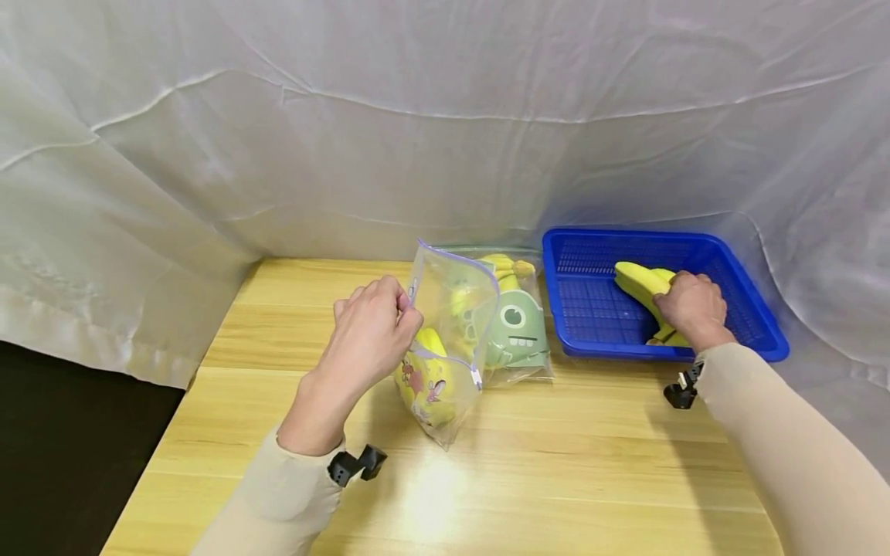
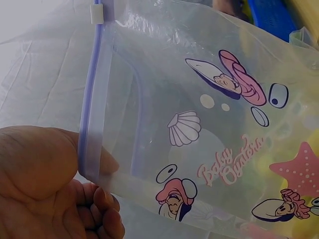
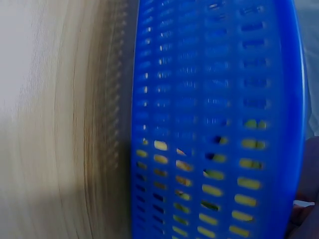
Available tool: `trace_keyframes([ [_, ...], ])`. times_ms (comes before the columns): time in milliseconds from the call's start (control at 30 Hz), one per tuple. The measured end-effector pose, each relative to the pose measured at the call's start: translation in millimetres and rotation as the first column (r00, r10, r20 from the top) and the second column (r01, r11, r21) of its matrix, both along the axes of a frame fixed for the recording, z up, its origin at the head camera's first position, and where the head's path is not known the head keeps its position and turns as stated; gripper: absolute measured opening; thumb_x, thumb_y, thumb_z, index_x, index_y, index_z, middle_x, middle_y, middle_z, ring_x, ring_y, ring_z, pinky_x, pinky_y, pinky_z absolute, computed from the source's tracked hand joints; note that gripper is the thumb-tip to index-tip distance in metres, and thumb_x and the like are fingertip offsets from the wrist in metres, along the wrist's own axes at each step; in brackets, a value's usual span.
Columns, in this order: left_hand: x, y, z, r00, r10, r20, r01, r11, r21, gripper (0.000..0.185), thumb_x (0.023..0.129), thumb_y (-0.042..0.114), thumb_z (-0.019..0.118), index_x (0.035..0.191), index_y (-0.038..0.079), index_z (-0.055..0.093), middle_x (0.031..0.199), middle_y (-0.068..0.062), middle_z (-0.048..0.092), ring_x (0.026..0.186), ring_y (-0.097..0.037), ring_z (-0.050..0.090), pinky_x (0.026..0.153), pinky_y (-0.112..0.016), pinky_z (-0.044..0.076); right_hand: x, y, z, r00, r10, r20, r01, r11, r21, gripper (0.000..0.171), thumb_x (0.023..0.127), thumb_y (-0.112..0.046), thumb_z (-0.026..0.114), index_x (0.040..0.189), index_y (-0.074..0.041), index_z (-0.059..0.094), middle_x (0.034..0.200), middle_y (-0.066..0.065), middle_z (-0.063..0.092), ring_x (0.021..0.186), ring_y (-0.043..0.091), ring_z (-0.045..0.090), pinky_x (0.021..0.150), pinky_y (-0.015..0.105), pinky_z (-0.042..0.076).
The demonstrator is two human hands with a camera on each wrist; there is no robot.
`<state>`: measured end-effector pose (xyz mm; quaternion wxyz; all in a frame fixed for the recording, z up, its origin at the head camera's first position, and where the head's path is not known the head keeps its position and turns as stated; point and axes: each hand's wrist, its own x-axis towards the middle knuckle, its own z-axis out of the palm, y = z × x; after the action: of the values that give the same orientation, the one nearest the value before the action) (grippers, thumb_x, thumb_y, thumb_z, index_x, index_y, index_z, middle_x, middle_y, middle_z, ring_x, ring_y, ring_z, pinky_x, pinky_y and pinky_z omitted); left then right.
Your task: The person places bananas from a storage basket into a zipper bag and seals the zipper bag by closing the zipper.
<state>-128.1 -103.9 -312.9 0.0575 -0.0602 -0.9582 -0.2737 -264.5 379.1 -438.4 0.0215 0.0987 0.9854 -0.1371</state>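
My left hand pinches the purple-trimmed rim of a clear slider zip bag, whose mouth gapes toward the right. The bag is printed with shells and a pink starfish, and something yellow sits in its lower part. My right hand is inside the blue basket and grips a bunch of bananas from above; its fingertips are partly hidden. In the right wrist view the basket's slotted side covers most of the bananas, which show yellow through the holes.
Behind the held bag, a second clear bag with a green one-eyed monster print lies on the wooden table, bananas showing in its top. A pale curtain hangs along the back. The table's left edge borders a dark area.
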Motion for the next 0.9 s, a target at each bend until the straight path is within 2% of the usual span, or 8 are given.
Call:
trace_keyframes([
  [167,-0.1,1,-0.5,1.0,0.0,0.003,0.0,1.0,0.0,0.007,0.094,0.019,0.054,0.089,0.013,0.055,0.082,-0.003,0.055,0.084,-0.029,0.053,0.083,-0.044,0.03,-3.9,-12,1.0,0.998,0.056,-0.024,-0.056,0.998,0.015,0.05,0.096,-0.025,0.058,0.127,0.014,0.056,0.116,0.04,0.054,0.112,0.06,0.051,0.094,0.07,0.043],
  [300,-0.4,2,-1.0,1.0,-0.002,0.004,0.002,1.0,0.001,0.008,0.093,0.019,0.054,0.089,0.013,0.054,0.081,-0.003,0.055,0.083,-0.028,0.053,0.082,-0.043,0.03,-7.6,-26,1.3,0.99,0.134,-0.044,-0.132,0.991,0.028,0.051,0.096,-0.02,0.059,0.13,0.017,0.056,0.118,0.04,0.057,0.115,0.058,0.051,0.102,0.067,0.04],
  [400,-0.6,2,-1.2,1.0,-0.001,0.006,0.001,1.0,0.002,0.007,0.093,0.019,0.054,0.088,0.013,0.054,0.081,-0.003,0.055,0.083,-0.028,0.052,0.082,-0.042,0.03,-9.6,-38,1.3,0.985,0.162,-0.051,-0.161,0.987,0.024,0.051,0.096,-0.018,0.059,0.133,0.017,0.055,0.12,0.04,0.058,0.117,0.057,0.051,0.105,0.067,0.039],
  [733,-0.3,3,-0.7,1.0,0.001,0.005,-0.001,1.0,-0.002,0.007,0.093,0.019,0.054,0.089,0.013,0.054,0.082,-0.003,0.055,0.084,-0.028,0.052,0.082,-0.043,0.029,-14.3,-66,4.8,0.97,0.243,-0.007,-0.243,0.97,0.017,0.05,0.098,-0.02,0.059,0.136,0.013,0.056,0.125,0.037,0.058,0.12,0.057,0.051,0.103,0.067,0.042],
  [900,-0.2,2,-0.1,1.0,-0.001,0.005,0.001,1.0,-0.004,0.008,0.093,0.019,0.055,0.089,0.013,0.054,0.082,-0.003,0.055,0.084,-0.028,0.053,0.082,-0.043,0.03,-15.7,-65,9.1,0.972,0.234,0.003,-0.234,0.972,0.032,0.059,0.098,-0.033,0.063,0.129,0.016,0.055,0.119,0.038,0.054,0.113,0.059,0.048,0.095,0.07,0.043],
])
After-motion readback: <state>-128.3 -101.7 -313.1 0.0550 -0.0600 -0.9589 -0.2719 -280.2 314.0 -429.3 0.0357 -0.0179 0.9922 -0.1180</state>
